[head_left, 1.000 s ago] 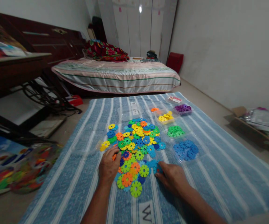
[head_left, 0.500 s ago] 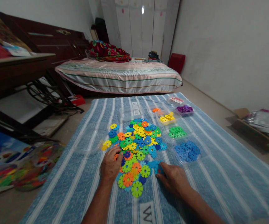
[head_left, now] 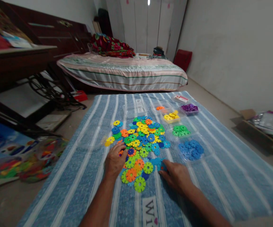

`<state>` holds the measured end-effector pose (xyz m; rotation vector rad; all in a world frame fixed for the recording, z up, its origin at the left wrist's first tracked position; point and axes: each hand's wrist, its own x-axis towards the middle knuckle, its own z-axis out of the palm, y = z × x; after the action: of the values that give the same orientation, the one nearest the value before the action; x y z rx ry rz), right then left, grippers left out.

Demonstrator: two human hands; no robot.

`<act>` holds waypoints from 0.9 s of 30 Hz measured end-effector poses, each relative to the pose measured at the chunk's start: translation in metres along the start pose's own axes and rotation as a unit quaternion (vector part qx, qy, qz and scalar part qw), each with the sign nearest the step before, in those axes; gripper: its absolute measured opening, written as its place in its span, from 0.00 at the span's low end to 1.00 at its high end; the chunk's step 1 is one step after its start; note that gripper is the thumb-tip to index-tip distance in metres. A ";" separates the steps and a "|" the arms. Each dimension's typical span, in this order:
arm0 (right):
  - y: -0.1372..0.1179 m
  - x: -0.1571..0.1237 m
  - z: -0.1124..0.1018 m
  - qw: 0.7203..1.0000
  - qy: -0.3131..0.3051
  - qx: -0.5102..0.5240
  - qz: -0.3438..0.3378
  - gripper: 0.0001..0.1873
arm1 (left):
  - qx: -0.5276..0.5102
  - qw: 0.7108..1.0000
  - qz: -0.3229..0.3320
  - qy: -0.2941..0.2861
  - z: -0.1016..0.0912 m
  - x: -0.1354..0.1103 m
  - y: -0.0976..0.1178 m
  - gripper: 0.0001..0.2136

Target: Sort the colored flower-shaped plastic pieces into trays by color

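Note:
A heap of flat plastic snowflake discs (head_left: 141, 142) in blue, green, yellow and orange lies on a blue striped cloth (head_left: 212, 176). My left hand (head_left: 114, 160) rests on the heap's near left edge, fingers curled over orange and blue discs. At the heap's near right, my right hand (head_left: 176, 175) lies with its fingers closed around a blue disc (head_left: 161, 165). To the right, clear trays hold sorted discs: blue (head_left: 191, 150), green (head_left: 181, 130), yellow (head_left: 171, 116), purple (head_left: 189, 108) and orange (head_left: 160, 108).
A bed (head_left: 124, 71) with a striped cover stands beyond the cloth, white wardrobe doors (head_left: 147, 25) behind it. A dark sewing table (head_left: 20, 63) is on the left, a bag of colourful pieces (head_left: 37, 159) on the floor beside the cloth, a cardboard box (head_left: 264, 126) at right.
The view has tilted slightly, so everything sits a little higher in the picture. Both hands stay at the near edge of the heap; the right hand has edged a little toward the blue discs.

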<state>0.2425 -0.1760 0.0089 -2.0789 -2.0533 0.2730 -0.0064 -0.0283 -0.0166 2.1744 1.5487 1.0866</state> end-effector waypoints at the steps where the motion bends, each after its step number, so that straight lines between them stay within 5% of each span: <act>1: 0.000 0.000 -0.001 1.000 0.001 -0.002 0.002 0.07 | 0.000 1.000 -0.002 -0.001 0.000 0.000 0.000 0.10; 27: 0.004 -0.002 0.009 1.000 0.010 -0.027 -0.008 0.10 | -0.056 0.998 -0.005 -0.025 -0.002 -0.006 0.014 0.09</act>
<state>0.2438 -0.1780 -0.0006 -2.0865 -2.0871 0.1945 0.0012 -0.0398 -0.0091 2.1020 1.4402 1.0811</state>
